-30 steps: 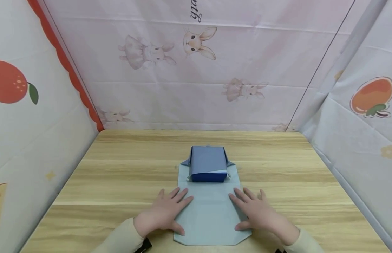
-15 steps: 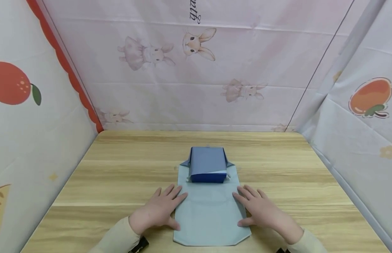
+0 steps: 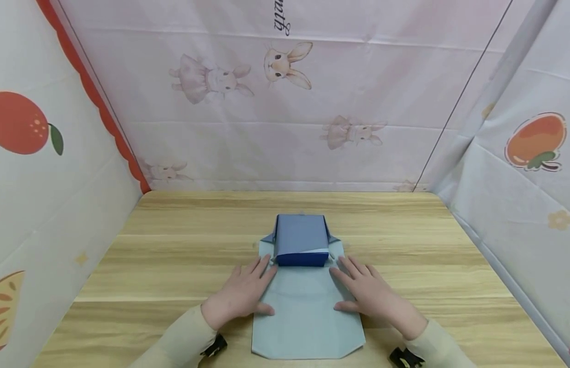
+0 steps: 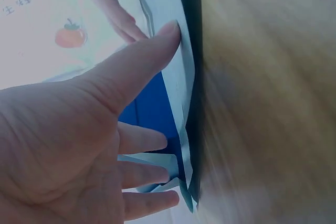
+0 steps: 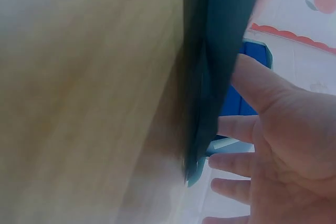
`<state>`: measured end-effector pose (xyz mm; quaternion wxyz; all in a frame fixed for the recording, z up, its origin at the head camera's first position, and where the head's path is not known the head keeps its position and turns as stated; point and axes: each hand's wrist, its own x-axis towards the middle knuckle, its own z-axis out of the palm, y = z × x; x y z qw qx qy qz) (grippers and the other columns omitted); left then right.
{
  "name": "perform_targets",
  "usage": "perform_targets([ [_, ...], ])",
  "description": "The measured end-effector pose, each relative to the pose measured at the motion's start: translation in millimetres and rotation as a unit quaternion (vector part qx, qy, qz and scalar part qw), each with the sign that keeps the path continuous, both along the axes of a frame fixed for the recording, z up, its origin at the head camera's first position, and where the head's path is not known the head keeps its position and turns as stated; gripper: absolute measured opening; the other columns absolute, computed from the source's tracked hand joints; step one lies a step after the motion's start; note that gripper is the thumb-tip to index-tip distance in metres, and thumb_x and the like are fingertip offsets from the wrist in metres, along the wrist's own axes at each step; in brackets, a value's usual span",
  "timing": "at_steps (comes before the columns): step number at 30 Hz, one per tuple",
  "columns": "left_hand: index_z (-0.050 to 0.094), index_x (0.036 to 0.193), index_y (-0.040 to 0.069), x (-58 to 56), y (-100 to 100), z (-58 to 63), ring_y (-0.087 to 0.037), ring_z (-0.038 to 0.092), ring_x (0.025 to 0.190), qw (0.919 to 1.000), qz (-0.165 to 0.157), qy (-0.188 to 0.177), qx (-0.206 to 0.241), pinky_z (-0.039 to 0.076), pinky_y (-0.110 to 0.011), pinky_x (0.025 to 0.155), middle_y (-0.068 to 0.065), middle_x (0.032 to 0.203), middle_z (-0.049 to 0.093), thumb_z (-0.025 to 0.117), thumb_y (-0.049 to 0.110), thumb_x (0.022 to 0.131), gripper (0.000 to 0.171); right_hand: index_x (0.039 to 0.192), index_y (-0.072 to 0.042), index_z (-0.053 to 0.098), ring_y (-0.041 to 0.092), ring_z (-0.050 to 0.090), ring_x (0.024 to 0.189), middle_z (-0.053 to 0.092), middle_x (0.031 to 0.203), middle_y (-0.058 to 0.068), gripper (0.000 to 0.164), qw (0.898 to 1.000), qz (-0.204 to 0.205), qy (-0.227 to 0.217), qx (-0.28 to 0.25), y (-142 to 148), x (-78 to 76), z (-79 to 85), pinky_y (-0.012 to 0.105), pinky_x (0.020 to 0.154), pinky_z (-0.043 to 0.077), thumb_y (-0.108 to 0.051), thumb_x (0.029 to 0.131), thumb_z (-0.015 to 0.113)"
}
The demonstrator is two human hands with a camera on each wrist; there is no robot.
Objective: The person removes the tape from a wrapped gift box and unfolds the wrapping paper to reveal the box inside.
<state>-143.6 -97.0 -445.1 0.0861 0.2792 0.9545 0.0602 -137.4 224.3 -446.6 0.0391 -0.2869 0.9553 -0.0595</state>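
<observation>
A light blue sheet of paper [image 3: 308,322] lies spread on the table, its near corners cut at a slant. On its far end sits a dark blue box [image 3: 303,259], its top covered by a grey-blue flap of paper [image 3: 301,232]. My left hand [image 3: 243,291] rests with spread fingers on the sheet's left edge, fingertips close to the box's near corner. Across from it, my right hand [image 3: 365,291] lies likewise on the right edge. Both wrist views show straight fingers along the paper's edge, with the blue box [image 5: 233,103] beyond the right hand's thumb.
The wood-grain table [image 3: 174,255] extends to both sides of the paper. Printed cloth hangs behind as a back wall [image 3: 266,102], with further cloth walls at left [image 3: 60,204] and right [image 3: 519,214]. A black strap clip [image 3: 214,346] shows at the left sleeve.
Both hands first drew slightly apart, then slid forward and inward along the paper's edges, ending nearer the box. The box and sheet have stayed in place.
</observation>
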Motion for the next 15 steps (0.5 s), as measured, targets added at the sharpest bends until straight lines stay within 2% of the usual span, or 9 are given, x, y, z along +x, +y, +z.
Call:
perform_targets([
  [6, 0.040, 0.147, 0.004, -7.0, 4, 2.6, -0.041, 0.032, 0.144, 0.9995, 0.002, 0.031, -0.010, 0.032, -0.069, 0.105, -0.016, 0.159, 0.029, 0.071, 0.060, 0.077, 0.095, 0.145, -0.005, 0.044, 0.046, 0.031, 0.142, 0.035, 0.155, 0.021, 0.079, 1.000, 0.001, 0.028, -0.008, -4, -8.8, 1.4, 0.068, 0.104, 0.035, -0.053, 0.086, 0.065],
  [15, 0.038, 0.148, 0.002, -17.8, 3, 14.2, -0.042, 0.031, 0.144, 0.9979, 0.003, 0.064, -0.007, 0.034, -0.069, 0.104, -0.017, 0.159, 0.028, 0.071, 0.061, 0.077, 0.098, 0.146, 0.002, 0.039, 0.044, 0.026, 0.146, 0.032, 0.157, 0.020, 0.083, 1.000, -0.024, 0.015, 0.008, -8, -27.4, 7.5, 0.067, 0.109, 0.030, -0.051, 0.088, 0.065],
])
